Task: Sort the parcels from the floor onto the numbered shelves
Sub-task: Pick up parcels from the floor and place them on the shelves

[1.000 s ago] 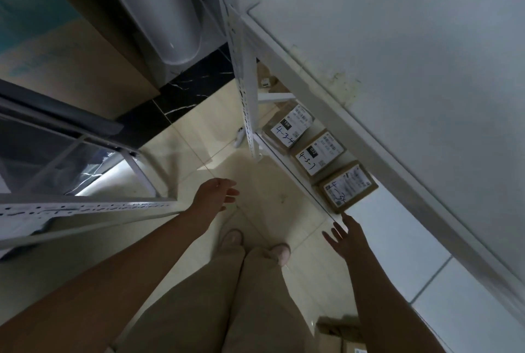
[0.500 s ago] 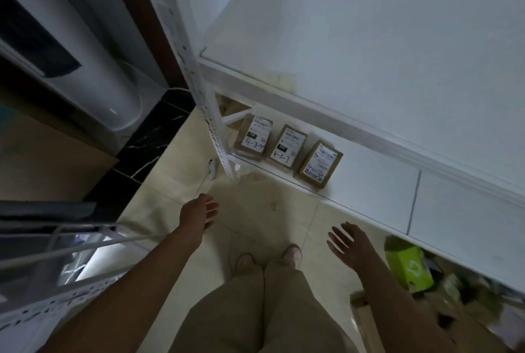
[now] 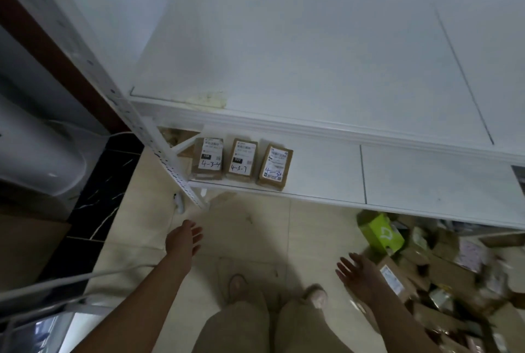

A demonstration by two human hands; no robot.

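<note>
Nearest, at 7 o'clock, the left hand [image 3: 184,241] hangs over the tiled floor [image 3: 255,227] with fingers loosely straight and holding nothing. At 5 o'clock the right hand [image 3: 359,276] has its fingers spread wide and empty, just beside a brown labelled parcel [image 3: 393,281] at the edge of the floor heap [image 3: 454,281], which runs out to 4 o'clock with a green box [image 3: 380,231] at its far side. Farther off, just left of centre, three shelved parcels [image 3: 242,163] lie side by side at the left end of the lower shelf [image 3: 397,179], the middle one marked 4-3-7, with the upper shelf [image 3: 312,68] spreading toward 12 o'clock.
</note>
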